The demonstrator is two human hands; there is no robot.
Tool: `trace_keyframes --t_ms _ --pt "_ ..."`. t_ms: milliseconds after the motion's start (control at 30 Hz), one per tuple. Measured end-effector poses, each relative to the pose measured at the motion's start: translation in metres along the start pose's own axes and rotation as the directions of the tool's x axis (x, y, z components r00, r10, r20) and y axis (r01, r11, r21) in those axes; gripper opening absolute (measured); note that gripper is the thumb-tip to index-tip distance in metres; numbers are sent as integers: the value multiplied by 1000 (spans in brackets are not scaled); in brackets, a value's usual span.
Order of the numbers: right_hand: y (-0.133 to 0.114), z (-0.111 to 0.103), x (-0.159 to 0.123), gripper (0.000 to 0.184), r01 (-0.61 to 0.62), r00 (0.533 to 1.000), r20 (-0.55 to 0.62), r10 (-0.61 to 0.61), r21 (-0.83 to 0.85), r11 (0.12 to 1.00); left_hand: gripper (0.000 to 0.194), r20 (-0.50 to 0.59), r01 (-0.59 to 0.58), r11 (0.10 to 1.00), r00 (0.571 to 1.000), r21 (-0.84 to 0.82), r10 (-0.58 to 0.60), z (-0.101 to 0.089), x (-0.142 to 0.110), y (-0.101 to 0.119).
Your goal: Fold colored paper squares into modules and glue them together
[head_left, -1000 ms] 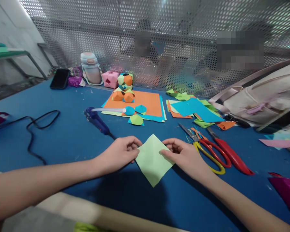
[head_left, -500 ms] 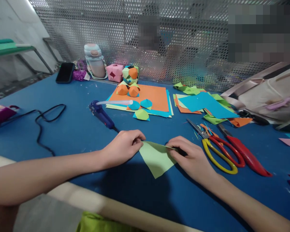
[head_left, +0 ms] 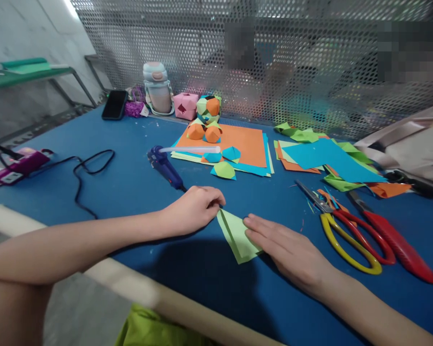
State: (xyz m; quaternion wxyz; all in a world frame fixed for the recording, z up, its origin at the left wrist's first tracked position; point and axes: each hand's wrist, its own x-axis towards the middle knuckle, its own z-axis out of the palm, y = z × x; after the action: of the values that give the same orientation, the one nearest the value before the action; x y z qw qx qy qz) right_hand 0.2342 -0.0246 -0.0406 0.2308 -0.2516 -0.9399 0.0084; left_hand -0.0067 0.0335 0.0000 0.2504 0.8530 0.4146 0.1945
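Blue counter (head_left: 133, 178), backed by a perforated metal panel (head_left: 147, 38). Near its front edge, lying flat between both hands, a light green paper (head_left: 239, 233), doubled over into a rough triangle: crease on the far side, point towards the near edge, a strip of the under layer showing along the left slant, so layers not quite flush.

At the paper's left corner, the left hand (head_left: 193, 209), fingers curled, thumb and forefinger brought together; whether truly clamped on the corner or merely resting against it, impossible to tell. On the right part of the paper, the right hand (head_left: 292, 250), fingers straight and flattened on top, with no pinch visible in that grip.

Judging by looks, very light and thin, limp when single, somewhat stiffer when doubled; probably quick to crease, easy to tear, apt to slide on the smooth counter. Best held by corners and edges, pressed down lightly with flat fingertips, away from the middle.

To the right, well apart from the paper, scissors (head_left: 332, 210). Beyond the left hand, a glue gun (head_left: 168, 170); farther back, stacked sheets (head_left: 243, 142) with small folded pieces (head_left: 223, 169) on and beside them.
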Motion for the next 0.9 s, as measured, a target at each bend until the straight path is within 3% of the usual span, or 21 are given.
trace_keyframes --t_ms 200,500,900 --pt "1 2 0 41 98 993 63 -98 1 995 23 38 -27 999 999 25 26 -1 0 -2" --pt "0 6 1 35 56 998 -8 -56 11 998 24 41 -54 998 998 32 53 1 1 -4" --pt "2 3 3 35 86 995 56 -86 -7 996 24 56 -50 997 997 55 47 1 2 -5"
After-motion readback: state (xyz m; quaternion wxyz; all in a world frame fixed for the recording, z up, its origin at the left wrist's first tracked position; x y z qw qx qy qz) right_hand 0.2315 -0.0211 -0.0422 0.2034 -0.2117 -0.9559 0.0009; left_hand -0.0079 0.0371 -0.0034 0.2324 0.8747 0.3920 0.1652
